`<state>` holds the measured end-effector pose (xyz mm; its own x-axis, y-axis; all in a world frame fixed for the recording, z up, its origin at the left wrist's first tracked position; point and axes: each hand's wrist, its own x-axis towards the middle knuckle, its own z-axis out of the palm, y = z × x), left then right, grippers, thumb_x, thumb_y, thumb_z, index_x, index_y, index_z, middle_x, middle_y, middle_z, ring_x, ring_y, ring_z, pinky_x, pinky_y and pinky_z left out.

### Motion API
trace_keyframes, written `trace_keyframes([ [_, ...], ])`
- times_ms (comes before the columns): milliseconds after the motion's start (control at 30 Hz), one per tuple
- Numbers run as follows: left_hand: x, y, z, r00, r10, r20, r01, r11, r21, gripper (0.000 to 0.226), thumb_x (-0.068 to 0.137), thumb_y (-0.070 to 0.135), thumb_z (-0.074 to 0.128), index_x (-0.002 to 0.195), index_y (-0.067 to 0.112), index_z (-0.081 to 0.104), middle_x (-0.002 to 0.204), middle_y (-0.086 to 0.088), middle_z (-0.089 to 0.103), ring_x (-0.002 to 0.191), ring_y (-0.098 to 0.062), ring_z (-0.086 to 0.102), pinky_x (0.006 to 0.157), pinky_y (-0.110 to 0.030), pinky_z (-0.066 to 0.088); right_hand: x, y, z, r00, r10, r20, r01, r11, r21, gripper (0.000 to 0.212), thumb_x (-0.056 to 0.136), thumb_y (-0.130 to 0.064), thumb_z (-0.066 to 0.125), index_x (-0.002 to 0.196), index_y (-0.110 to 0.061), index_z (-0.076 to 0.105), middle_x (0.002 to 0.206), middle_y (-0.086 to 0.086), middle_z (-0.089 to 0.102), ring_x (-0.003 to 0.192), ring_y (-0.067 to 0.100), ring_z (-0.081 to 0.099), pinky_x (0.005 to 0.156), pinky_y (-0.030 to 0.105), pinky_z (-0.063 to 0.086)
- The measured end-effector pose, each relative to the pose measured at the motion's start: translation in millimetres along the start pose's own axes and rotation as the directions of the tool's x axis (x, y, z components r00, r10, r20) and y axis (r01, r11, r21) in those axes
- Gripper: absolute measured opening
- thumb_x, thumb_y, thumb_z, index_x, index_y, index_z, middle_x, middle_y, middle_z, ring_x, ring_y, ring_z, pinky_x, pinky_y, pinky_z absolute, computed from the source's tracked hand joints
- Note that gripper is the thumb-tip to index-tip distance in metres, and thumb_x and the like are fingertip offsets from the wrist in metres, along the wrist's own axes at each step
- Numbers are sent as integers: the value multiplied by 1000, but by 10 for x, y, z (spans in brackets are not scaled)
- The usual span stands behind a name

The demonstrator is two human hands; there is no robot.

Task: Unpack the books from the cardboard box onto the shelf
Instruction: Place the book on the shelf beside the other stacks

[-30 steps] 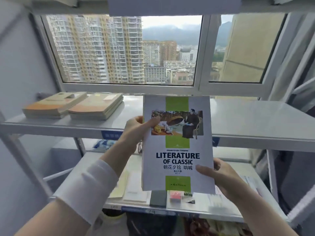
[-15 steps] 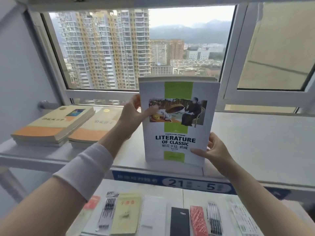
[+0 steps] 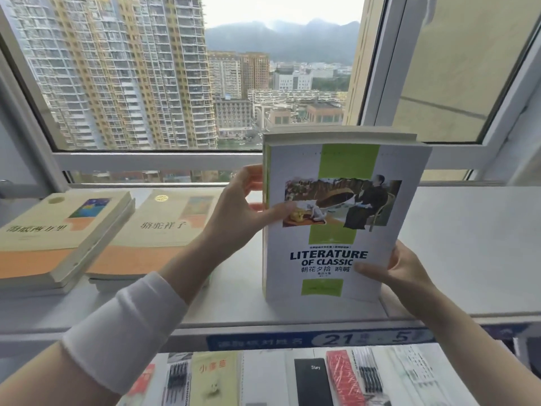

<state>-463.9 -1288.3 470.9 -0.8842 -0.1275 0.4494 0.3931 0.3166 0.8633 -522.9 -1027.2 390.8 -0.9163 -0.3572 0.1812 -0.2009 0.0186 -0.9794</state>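
**Book stands upright on the shelf, both hands on it**

Since a second ago the book has risen from in front of the lower tier up to the top shelf, and its bottom edge now appears to rest on the shelf board.

Behind everything, the window (image 3: 152, 83) takes up the upper half of the view, with tower blocks and hills beyond the glass. Below it runs the white shelf (image 3: 468, 244), a blue numbered label strip (image 3: 319, 338) fixed along its front edge. On the left part of the shelf lie two flat stacks of cream and orange books (image 3: 96, 235), side by side and touching or nearly so, well apart from the standing book.

The book (image 3: 339, 221), white with a green band and the title "LITERATURE OF CLASSIC", stands near the middle of the shelf with its cover facing the camera. More than one volume seems to be held together, as a second top edge shows just behind the first.

The left hand (image 3: 243, 212), with a white sleeve on the forearm, grips the book's left edge, thumb on the cover and fingers behind. The right hand (image 3: 401, 273) grips the lower right corner, thumb across the cover.

On the tier below lie pens, a black diary (image 3: 313, 382) and small notebooks.
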Motion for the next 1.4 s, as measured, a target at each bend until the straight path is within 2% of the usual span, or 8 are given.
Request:
trace_keyframes([
  [233, 345, 192, -168, 966, -253, 55, 258, 959, -120, 32, 75, 29, 76, 100, 15, 61, 96, -3, 69, 91, -20, 66, 86, -34, 54, 89, -414, 30, 984, 147, 98, -154, 986, 62, 51, 55, -22, 86, 100, -8, 66, 87, 2, 78, 83, 21, 74, 68, 30, 59],
  [400, 687, 28, -332, 801, -583, 138, 593, 804, -46, 21, 82, 27, 68, 92, 9, 63, 73, -2, 73, 74, -16, 68, 64, -31, 57, 311, -557, 118, 862, 474, 181, -479, 878, -23, 94, 23, -43, 93, 106, -7, 68, 102, 11, 75, 97, 29, 69, 89, 43, 52],
  [533, 735, -323, -300, 607, -775, 176, 787, 618, 3, 22, 86, 21, 65, 96, 5, 56, 77, -8, 66, 69, -21, 64, 64, -34, 58, 376, -481, 275, 729, 658, 190, -672, 740, 18, 30, 66, -25, 74, 85, -4, 65, 63, 13, 73, 49, 23, 70, 41, 30, 55],
  [633, 715, -581, -232, 531, -828, 182, 837, 545, 37, 29, 86, 23, 65, 103, 2, 54, 83, -11, 63, 77, -24, 62, 76, -35, 55, 394, -368, 302, 666, 734, 134, -740, 672, -5, 32, 72, -33, 71, 92, -8, 65, 52, 5, 70, 35, 15, 63, 24, 21, 42],
  [733, 744, -692, -192, 530, -833, 160, 842, 540, 22, 36, 86, 23, 66, 112, 3, 52, 86, -10, 62, 71, -22, 61, 64, -32, 57, 464, -336, 326, 672, 738, 68, -733, 675, -85, 58, 46, -42, 78, 95, -14, 67, 56, -1, 72, 35, 8, 62, 26, 15, 40],
  [833, 814, -688, -156, 532, -837, 129, 841, 540, 34, 34, 88, 25, 63, 111, 5, 48, 83, -9, 57, 64, -19, 57, 44, -26, 54, 537, -378, 356, 679, 734, 19, -732, 678, -64, 54, 60, -33, 80, 106, -9, 65, 73, 6, 69, 36, 13, 63, 27, 17, 42],
  [1000, 893, -769, -142, 510, -852, 118, 856, 516, 24, 35, 87, 25, 64, 111, 5, 47, 88, -10, 55, 69, -21, 55, 77, -32, 52, 611, -415, 374, 670, 742, 23, -738, 669, -87, 56, 53, -32, 80, 101, -10, 64, 85, 8, 67, 75, 20, 63, 47, 26, 55],
  [1400, 909, -852, -74, 538, -839, 87, 835, 544, 81, 26, 83, 29, 69, 90, 9, 54, 80, -7, 62, 64, -19, 63, 56, -27, 57, 642, -418, 233, 652, 758, 21, -750, 649, -128, 73, 23, -35, 82, 91, -11, 67, 94, 11, 70, 85, 24, 65, 79, 35, 51],
])
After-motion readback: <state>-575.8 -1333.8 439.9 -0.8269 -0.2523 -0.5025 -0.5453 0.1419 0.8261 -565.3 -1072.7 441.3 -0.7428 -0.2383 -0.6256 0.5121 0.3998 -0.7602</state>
